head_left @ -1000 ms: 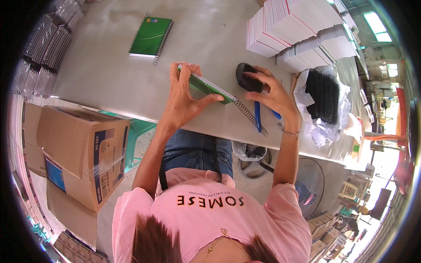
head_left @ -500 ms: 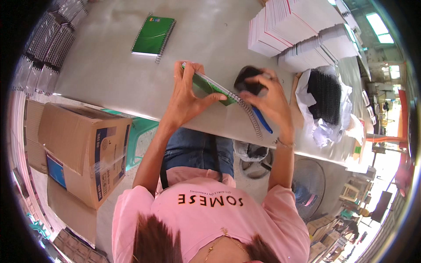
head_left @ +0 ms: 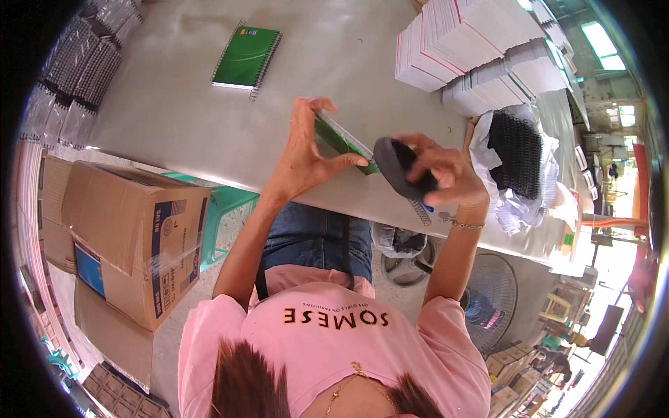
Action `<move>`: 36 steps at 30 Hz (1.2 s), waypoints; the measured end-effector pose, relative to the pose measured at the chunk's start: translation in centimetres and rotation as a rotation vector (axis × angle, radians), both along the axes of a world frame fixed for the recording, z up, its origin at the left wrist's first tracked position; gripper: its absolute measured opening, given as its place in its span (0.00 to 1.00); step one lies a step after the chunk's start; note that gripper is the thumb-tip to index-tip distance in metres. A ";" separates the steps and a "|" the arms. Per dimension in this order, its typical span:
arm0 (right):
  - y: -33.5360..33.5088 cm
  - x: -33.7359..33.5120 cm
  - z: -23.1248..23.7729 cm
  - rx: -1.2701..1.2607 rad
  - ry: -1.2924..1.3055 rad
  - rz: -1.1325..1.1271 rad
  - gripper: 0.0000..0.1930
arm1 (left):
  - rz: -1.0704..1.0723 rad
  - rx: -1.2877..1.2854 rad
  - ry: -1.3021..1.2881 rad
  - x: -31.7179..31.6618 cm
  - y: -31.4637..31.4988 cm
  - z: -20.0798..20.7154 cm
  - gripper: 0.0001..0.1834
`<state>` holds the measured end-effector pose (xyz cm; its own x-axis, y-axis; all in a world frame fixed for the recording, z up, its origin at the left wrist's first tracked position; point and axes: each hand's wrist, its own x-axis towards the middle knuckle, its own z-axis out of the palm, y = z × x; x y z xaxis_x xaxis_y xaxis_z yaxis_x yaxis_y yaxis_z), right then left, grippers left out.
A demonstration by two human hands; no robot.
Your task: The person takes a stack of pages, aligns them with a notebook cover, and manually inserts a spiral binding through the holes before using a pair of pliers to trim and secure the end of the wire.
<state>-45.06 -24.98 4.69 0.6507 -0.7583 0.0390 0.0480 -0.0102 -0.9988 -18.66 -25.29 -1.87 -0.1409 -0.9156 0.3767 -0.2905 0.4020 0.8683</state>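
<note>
My left hand [head_left: 306,150] is closed on a small green notebook [head_left: 334,138], thumb at its near end, fingers over the far one. The notebook is tilted up on edge over the surface [head_left: 174,104], in from the near edge and about midway between the left and right ends. My right hand [head_left: 449,171] is curled round a black rounded piece [head_left: 398,167] just beside the notebook's near end; its fingers are blurred, so I can't tell how firmly it grips.

I judge the notebook light and fairly stiff as a block — the cover likely smooth and a little slippery, its corners easy to dent. It's best pinched by its two ends, clear of the spine. The wire coil [head_left: 423,214] would be springy and easily bent, so I'd hold it lightly.

The cover is green and the page edges make a pale strip. The coil pokes out below the black piece toward the near edge, a bit of blue [head_left: 428,208] beside it; where it meets the notebook is hidden. Another green notebook [head_left: 246,58] lies flat toward the far edge — wire loops along its side.
</note>
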 end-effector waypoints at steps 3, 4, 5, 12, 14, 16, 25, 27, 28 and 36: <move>0.1 0.4 0.2 -0.079 0.615 -0.367 0.16 | -0.029 0.065 0.086 0.2 0.0 -0.5 0.51; 0.3 0.3 0.3 -0.036 0.426 -0.285 0.16 | -0.039 0.075 0.106 0.3 0.0 -0.6 0.52; 0.5 0.3 0.3 -0.023 0.202 -0.171 0.15 | -0.048 0.078 0.116 0.3 -0.1 -0.6 0.53; 1.2 0.9 0.7 0.146 0.199 -0.196 0.17 | -0.055 0.075 0.174 0.2 -0.3 -0.6 0.57; 1.8 1.4 1.2 0.077 0.268 -0.220 0.16 | -0.051 0.134 0.144 0.3 -0.1 -0.5 0.57; 2.1 1.5 2.0 0.150 0.152 -0.158 0.15 | -0.082 0.134 0.145 0.5 -0.3 -0.4 0.57; 1.1 2.8 0.9 -0.006 0.590 -0.417 0.15 | -0.167 0.238 0.161 1.0 -0.2 -0.2 0.58; 0.7 2.6 0.1 0.140 0.512 -0.478 0.16 | -0.146 0.190 0.166 0.8 -0.3 -0.2 0.58; 0.8 2.4 -0.1 0.122 0.308 -0.325 0.16 | -0.132 0.163 0.167 0.7 -0.3 -0.2 0.58; 3.6 2.1 1.2 0.206 -0.045 -0.016 0.19 | -0.190 0.255 0.195 1.2 0.6 -0.3 0.56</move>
<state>-42.97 -21.34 5.85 0.6393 -0.7638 -0.0890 0.0946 0.1929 -0.9766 -17.43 -24.67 -2.19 -0.2656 -0.9478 0.1767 -0.0505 0.1967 0.9792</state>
